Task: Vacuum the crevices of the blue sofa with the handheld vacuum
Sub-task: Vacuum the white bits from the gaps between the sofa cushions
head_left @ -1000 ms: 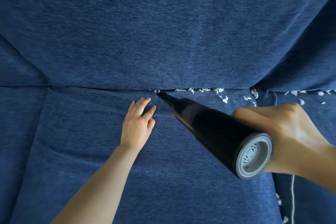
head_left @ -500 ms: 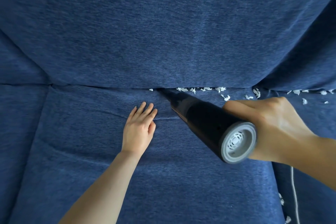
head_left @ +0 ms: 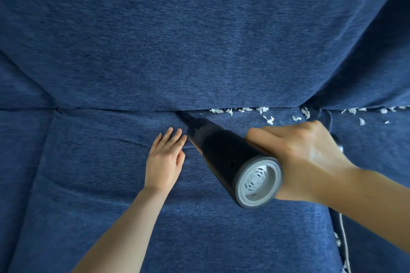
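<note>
The blue sofa (head_left: 199, 40) fills the view, backrest above and seat cushion (head_left: 88, 184) below. My right hand (head_left: 306, 157) grips the black handheld vacuum (head_left: 224, 155), whose grey vented rear end faces me. Its narrow nozzle tip (head_left: 185, 116) is pushed into the crevice between seat and backrest. My left hand (head_left: 165, 159) lies flat on the seat cushion just left of the nozzle, fingers straight and pressing the fabric down. White crumbs (head_left: 244, 110) line the crevice to the right of the nozzle.
More white crumbs (head_left: 363, 113) lie along the crevice of the right-hand seat cushion. A gap between the two seat cushions runs down at the right, with a thin white cord (head_left: 345, 244) and a few scraps in it. The left seat cushion (head_left: 20, 162) shows no crumbs.
The nozzle has slid deeper into the crevice and the vacuum body has drawn nearer to my left hand. The lone crumb left of the nozzle is gone. My left hand has kept its place.
</note>
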